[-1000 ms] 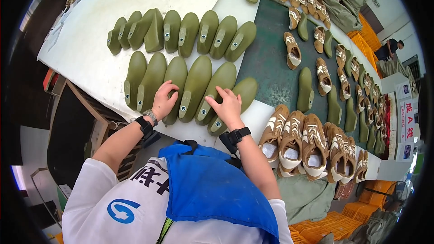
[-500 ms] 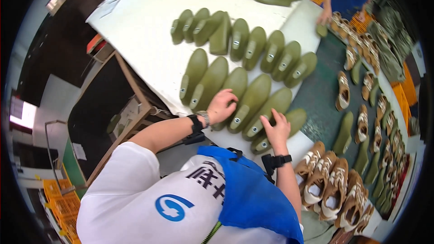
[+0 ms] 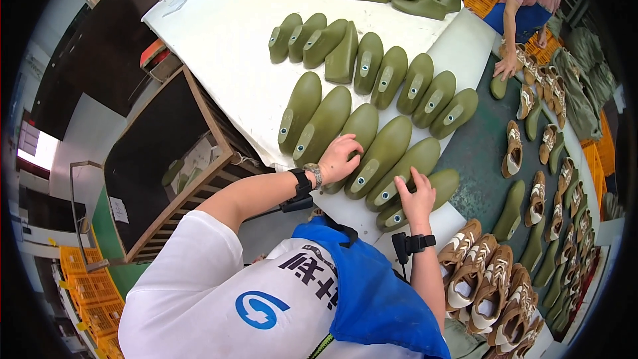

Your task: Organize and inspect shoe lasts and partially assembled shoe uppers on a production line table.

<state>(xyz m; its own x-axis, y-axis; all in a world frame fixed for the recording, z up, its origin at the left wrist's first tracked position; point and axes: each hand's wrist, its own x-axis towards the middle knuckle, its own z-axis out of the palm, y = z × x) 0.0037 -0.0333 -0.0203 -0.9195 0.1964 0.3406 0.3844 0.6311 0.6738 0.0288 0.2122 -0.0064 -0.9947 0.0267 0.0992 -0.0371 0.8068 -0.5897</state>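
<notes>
Green last (image 3: 362, 123) under left hand (image 3: 340, 158), clamping unclear; another last (image 3: 420, 151) under spread right hand (image 3: 417, 199). Green pieces (image 3: 174, 171) inside wooden crate (image 3: 211, 115).

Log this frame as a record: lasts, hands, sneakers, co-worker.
near shoe lasts: one row of six, green
far shoe lasts: one row of nine, green
left hand: fingers curled over third near last from left
right hand: spread over the two rightmost near lasts
sneakers: brown-and-white, right side
co-worker: hand at a green last
</notes>
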